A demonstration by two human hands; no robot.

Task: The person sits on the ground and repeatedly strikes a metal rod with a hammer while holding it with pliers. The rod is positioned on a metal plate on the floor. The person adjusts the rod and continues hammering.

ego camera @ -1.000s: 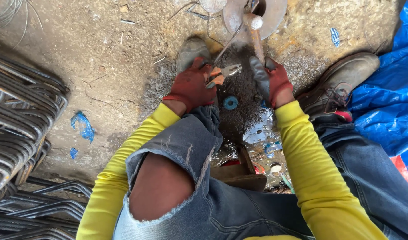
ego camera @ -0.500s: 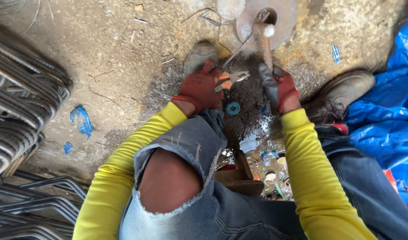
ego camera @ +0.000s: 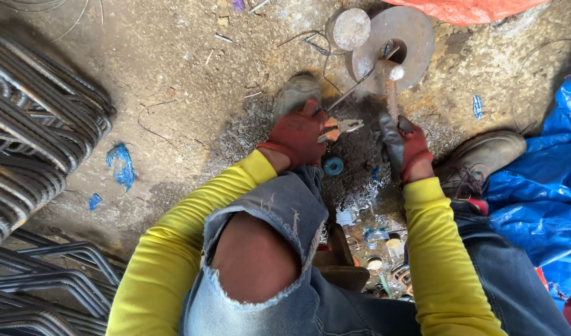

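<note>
Bare, gritty concrete ground [ego camera: 173, 81] fills the background, littered with wire scraps. Largest at left, we see stacked bent rebar stirrups [ego camera: 30, 124], too many to count; at right, one blue tarpaulin [ego camera: 547, 186]. Two worn boots show, one [ego camera: 296, 93] by our left hand, one [ego camera: 484, 158] at right. One round steel plate [ego camera: 410, 34] with a centre hole lies ahead, one short steel cylinder [ego camera: 349, 28] just beside it. Our right hand [ego camera: 410, 146], in a red and grey glove, is closed around the wooden handle of one hammer [ego camera: 391, 81], its head resting at the plate's hole. Our left hand [ego camera: 298, 134], red-gloved, grips one pair of pliers [ego camera: 341, 129], orange-handled, jaws slightly parted, pointing right. One small blue ring [ego camera: 333, 165] lies below the pliers.
</note>
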